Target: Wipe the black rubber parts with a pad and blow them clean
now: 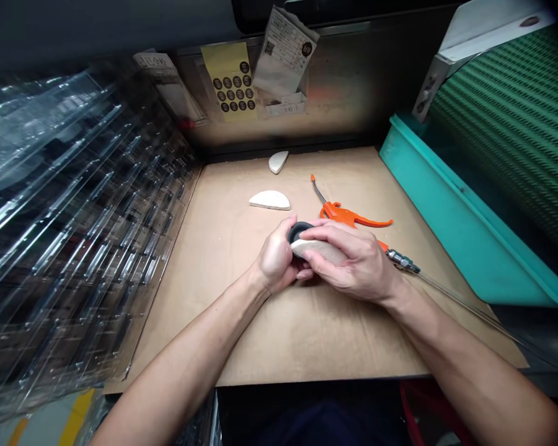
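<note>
My left hand (278, 255) is closed round a dark round cup-shaped part (298, 230), holding it over the cardboard sheet (242, 322). In my right hand (360, 260) is a whitish pad (323, 250), its near end pressed against the dark part's opening. My fingers cover much of both pieces. Beyond my hands lie a white half-round pad (270, 199) and a smaller similar pad (278, 162). An orange air blow gun (346, 215) rests just past my right hand, with its hose (465, 302) running off to the right.
Stacked clear plastic trays (88, 217) line the left side. On the right stands a turquoise bin (465, 217) with a green ribbed sheet (516, 105) above it. A yellow sticker sheet (230, 80) and a labelled bag (283, 52) hang on the back wall.
</note>
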Demonstrator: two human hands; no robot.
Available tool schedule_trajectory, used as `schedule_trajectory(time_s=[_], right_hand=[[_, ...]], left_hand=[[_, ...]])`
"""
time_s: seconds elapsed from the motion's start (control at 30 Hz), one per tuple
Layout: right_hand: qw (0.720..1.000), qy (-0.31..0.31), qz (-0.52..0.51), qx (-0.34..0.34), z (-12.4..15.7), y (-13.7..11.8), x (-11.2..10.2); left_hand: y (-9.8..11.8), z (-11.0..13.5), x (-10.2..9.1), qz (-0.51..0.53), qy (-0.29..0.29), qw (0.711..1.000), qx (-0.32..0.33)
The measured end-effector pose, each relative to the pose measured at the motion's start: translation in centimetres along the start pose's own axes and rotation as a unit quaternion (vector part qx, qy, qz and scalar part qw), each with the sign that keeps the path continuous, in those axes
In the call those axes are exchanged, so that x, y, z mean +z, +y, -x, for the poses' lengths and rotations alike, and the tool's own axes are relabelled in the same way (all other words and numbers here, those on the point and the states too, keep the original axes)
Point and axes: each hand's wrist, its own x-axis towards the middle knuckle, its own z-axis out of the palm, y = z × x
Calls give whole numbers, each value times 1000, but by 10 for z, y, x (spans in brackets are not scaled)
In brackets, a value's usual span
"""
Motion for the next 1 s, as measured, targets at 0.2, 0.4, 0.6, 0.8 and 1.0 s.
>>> schedule_trajectory(time_s=[0.2, 0.4, 0.6, 0.8, 1.0], right_hand=[[989, 6, 140, 43, 3, 5, -12], [998, 23, 52, -1, 2, -3, 6], [996, -23, 86, -13, 4, 4, -11], [995, 16, 99, 6, 3, -4, 3], [998, -49, 32, 1, 2, 0, -12]], left_hand=[[0, 2, 1, -26, -1, 1000, -18], [0, 2, 1, -10, 0, 1000, -3], [6, 4, 0, -26, -5, 999, -45], [4, 3, 2, -17, 7, 999, -49], [6, 4, 1, 10, -21, 999, -42]])
